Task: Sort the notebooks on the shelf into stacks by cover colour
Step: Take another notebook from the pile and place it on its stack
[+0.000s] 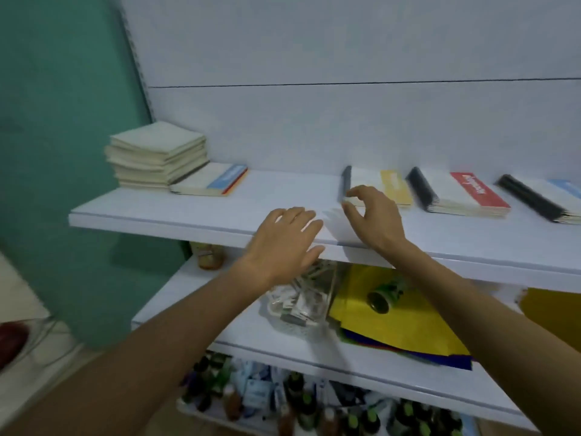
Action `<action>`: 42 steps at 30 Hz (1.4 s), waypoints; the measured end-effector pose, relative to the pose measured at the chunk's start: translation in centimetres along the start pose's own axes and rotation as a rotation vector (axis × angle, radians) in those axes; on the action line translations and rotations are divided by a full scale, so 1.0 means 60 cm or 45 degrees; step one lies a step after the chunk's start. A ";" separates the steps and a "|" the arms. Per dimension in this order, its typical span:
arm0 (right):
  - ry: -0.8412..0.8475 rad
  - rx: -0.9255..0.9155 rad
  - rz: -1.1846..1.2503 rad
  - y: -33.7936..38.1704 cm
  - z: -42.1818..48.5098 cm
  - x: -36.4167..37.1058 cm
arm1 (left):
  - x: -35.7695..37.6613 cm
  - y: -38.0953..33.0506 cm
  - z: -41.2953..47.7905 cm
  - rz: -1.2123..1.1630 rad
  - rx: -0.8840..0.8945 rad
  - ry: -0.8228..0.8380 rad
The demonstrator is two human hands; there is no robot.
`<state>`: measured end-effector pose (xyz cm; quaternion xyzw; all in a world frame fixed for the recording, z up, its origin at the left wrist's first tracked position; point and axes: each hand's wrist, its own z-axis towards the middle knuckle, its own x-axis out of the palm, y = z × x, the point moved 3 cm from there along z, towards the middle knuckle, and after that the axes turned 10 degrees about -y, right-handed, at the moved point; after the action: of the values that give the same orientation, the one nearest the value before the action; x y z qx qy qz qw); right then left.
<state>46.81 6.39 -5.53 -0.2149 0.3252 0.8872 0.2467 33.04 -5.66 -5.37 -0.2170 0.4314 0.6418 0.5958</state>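
Observation:
On the white top shelf (195,212) lie spiral notebooks with coloured bands: a yellow one (390,184), a stack of red ones (468,193) and a blue one (553,196) at the right edge. At the left stands a tall stack of cream notebooks (157,154), with a flat blue-banded notebook (213,179) beside it. My right hand (374,215) hovers at the near-left corner of the yellow notebook, fingers curved, thumb and forefinger apart, holding nothing that I can see. My left hand (283,240) is spread flat over the shelf's front edge.
The shelf below holds yellow and blue paper sheets (405,322), a dark green bottle (383,297) lying on them, a clear bag of small items (298,303) and a jar (209,256). The lowest level carries several bottles (314,407). A green wall (63,152) is at the left.

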 end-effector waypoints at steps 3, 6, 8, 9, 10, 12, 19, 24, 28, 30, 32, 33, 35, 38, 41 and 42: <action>0.161 -0.109 0.042 0.093 -0.011 0.081 | -0.012 0.098 -0.087 0.088 -0.192 0.032; 0.293 -0.219 0.034 0.160 -0.012 0.143 | -0.020 0.176 -0.145 0.051 -0.388 0.036; 0.338 -0.251 0.037 0.187 -0.010 0.174 | -0.013 0.214 -0.168 0.019 -0.492 0.048; 0.353 -0.259 0.046 0.196 -0.008 0.189 | -0.005 0.229 -0.175 0.010 -0.516 0.051; 0.372 -0.257 0.060 0.203 -0.004 0.204 | 0.003 0.241 -0.178 -0.008 -0.531 0.049; 0.423 -0.242 0.087 0.211 0.007 0.238 | 0.019 0.258 -0.181 -0.065 -0.567 0.044; 0.495 -0.309 0.047 0.263 0.092 0.361 | 0.059 0.346 -0.171 -0.260 -0.597 -0.121; 0.551 -0.419 -0.082 0.314 0.151 0.455 | 0.077 0.430 -0.161 -0.451 -0.846 -0.134; 0.651 -0.394 -0.218 0.326 0.186 0.514 | 0.106 0.475 -0.158 -0.626 -0.862 -0.103; 0.704 -0.395 -0.323 0.320 0.191 0.535 | 0.119 0.497 -0.156 -0.735 -0.837 -0.108; 0.675 -0.411 -0.384 0.317 0.188 0.539 | 0.128 0.520 -0.149 -0.821 -0.828 -0.085; 0.647 -0.409 -0.401 0.318 0.184 0.535 | 0.132 0.533 -0.143 -0.838 -0.841 -0.071; 0.594 -0.436 -0.455 0.326 0.171 0.519 | 0.137 0.561 -0.131 -0.830 -0.894 -0.075; 0.555 -0.466 -0.493 0.344 0.142 0.486 | 0.151 0.603 -0.115 -0.922 -0.988 -0.080; 0.535 -0.472 -0.525 0.358 0.114 0.456 | 0.166 0.634 -0.100 -1.118 -1.042 -0.021; 0.531 -0.464 -0.537 0.362 0.107 0.448 | 0.168 0.639 -0.096 -1.195 -1.051 0.015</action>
<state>11.73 4.30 -5.39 -0.4945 0.1534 0.7972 0.3106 -6.81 -1.40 -5.12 -0.5993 0.0098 0.4242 0.6788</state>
